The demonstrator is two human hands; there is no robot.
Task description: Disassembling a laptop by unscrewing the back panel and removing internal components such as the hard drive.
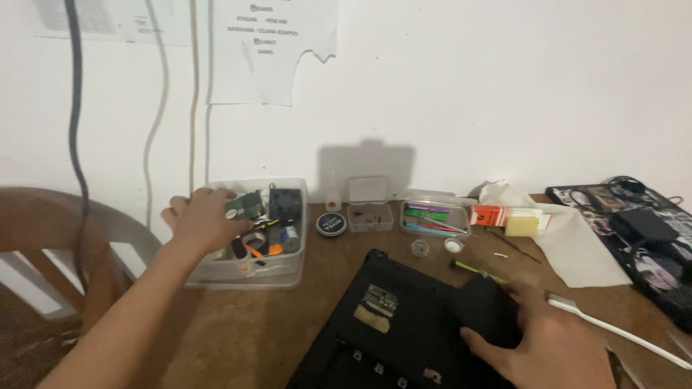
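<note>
Reaching into the clear plastic bin (285, 277) at the table's (245, 331) back left edge, the left hand (205, 218) closes its fingers on a small green circuit board (245, 207); lifting it straight up would avoid snagging the fan (285, 203) and tape beside it. The right hand (551, 346) lies flat, fingers spread, steadying the black laptop base (404, 324) near the front edge.

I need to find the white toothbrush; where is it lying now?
In the head view the white toothbrush lies on the brown table at the far right, just beyond the right hand and below the white cloth.
</note>
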